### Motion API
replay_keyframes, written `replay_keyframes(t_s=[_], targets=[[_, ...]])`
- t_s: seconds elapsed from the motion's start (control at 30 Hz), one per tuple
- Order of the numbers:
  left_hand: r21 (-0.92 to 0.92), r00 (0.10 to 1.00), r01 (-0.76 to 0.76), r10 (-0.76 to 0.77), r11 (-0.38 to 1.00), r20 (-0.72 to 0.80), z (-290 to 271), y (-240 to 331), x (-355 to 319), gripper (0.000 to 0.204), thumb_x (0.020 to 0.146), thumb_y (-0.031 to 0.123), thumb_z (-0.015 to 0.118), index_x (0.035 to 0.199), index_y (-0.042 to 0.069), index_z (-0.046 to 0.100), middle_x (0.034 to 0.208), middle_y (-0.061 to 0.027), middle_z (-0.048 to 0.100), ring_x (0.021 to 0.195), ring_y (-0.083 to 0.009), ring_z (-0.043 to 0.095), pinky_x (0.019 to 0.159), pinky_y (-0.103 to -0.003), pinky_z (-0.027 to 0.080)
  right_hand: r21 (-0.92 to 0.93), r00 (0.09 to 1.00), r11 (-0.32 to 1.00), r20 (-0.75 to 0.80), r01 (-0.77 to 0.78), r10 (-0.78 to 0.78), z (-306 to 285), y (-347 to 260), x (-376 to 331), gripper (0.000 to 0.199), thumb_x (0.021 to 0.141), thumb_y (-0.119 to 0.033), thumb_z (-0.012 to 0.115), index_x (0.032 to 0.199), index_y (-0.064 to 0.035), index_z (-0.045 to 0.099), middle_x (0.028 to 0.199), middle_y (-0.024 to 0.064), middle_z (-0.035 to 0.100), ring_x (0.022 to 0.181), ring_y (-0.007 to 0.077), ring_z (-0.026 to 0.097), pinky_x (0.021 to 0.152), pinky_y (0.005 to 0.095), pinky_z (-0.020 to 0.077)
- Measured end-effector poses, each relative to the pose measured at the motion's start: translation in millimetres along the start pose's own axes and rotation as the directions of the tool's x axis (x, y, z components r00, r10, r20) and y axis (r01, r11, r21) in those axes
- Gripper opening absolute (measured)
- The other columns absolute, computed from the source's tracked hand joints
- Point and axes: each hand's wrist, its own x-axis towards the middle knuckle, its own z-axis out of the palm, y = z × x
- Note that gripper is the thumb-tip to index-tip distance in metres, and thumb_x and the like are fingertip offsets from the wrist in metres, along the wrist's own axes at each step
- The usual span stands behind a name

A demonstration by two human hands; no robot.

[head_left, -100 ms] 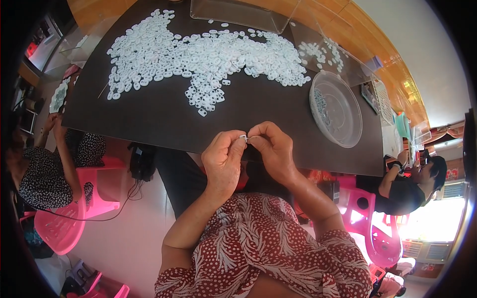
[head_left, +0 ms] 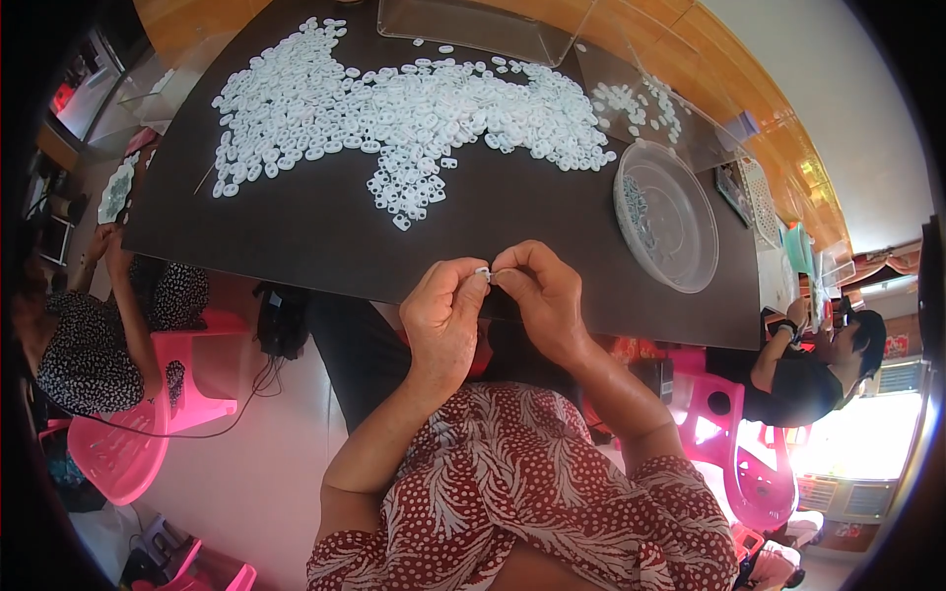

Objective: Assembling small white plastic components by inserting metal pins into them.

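My left hand (head_left: 443,320) and my right hand (head_left: 540,295) meet at the near edge of the dark table (head_left: 325,236). Between their fingertips they pinch one small white plastic piece (head_left: 483,273). Farther out on the table lies a wide spread of several similar white pieces (head_left: 394,108). A clear round bowl (head_left: 666,215) with a few small pieces inside stands to the right of my hands.
Clear plastic trays (head_left: 473,20) stand at the table's far edge, one holding white pieces (head_left: 636,103). A person in a dotted top sits on a pink chair (head_left: 128,433) at left. Another person in black (head_left: 803,379) sits at right by pink stools.
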Motion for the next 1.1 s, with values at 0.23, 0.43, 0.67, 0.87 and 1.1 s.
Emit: replay_keyframes(t_s=[0.23,0.43,0.67,0.87,1.1], targets=[[0.013,0.999,-0.021,0.022,1.000,-0.029,2.1,1.3,0.3,0.006,0.085,0.000,0.061,0.091,-0.003,0.062,0.077,-0.0059,0.060,0.068,-0.0108,0.055,0.061,-0.023,0.045,-0.041,1.000,0.999,-0.002,0.009,-0.009,-0.1,1.9,-0.5,0.005,0.085,0.003,0.058,0.089,0.0013,0.057,0.082,0.0071,0.057,0.071,0.0130,0.054,0.063,0.0266,0.0447],[0.040,0.998,-0.061,0.062,0.997,-0.030,2.2,1.4,0.3,0.006,0.085,-0.001,0.061,0.091,-0.003,0.062,0.077,-0.0059,0.059,0.067,-0.0112,0.055,0.061,-0.023,0.044,-0.043,1.000,0.999,-0.008,0.026,-0.026,1.0,-1.3,-0.2,0.006,0.084,0.004,0.058,0.088,0.0014,0.057,0.082,0.0081,0.057,0.071,0.0148,0.056,0.063,0.0276,0.0449],[0.058,0.996,-0.083,0.085,0.995,-0.035,2.4,0.2,0.2,0.005,0.085,-0.001,0.061,0.090,-0.002,0.062,0.076,-0.0058,0.058,0.065,-0.0113,0.053,0.059,-0.024,0.043,-0.055,1.000,0.998,-0.011,0.027,-0.028,1.8,-1.2,0.4,0.006,0.083,0.004,0.058,0.088,0.0013,0.057,0.081,0.0087,0.057,0.071,0.0166,0.056,0.063,0.0284,0.0452],[0.065,0.993,-0.106,0.109,0.992,-0.042,3.3,-0.9,0.4,0.005,0.085,-0.001,0.062,0.090,-0.002,0.062,0.074,-0.0064,0.057,0.064,-0.0122,0.053,0.058,-0.024,0.043,-0.105,0.997,0.992,-0.017,0.069,-0.071,3.1,-0.2,0.5,0.007,0.081,0.005,0.058,0.086,0.0010,0.057,0.080,0.0103,0.056,0.071,0.0215,0.055,0.063,0.0313,0.0449],[0.198,0.969,-0.230,0.243,0.953,-0.043,5.2,-3.8,1.4,0.005,0.083,-0.003,0.063,0.087,-0.002,0.061,0.069,-0.0076,0.056,0.059,-0.0163,0.052,0.054,-0.028,0.042,-0.185,0.990,0.974,-0.020,0.132,-0.138,6.7,-3.6,0.5,0.006,0.080,0.005,0.057,0.084,0.0007,0.055,0.079,0.0107,0.055,0.070,0.0244,0.055,0.062,0.0329,0.0448]])
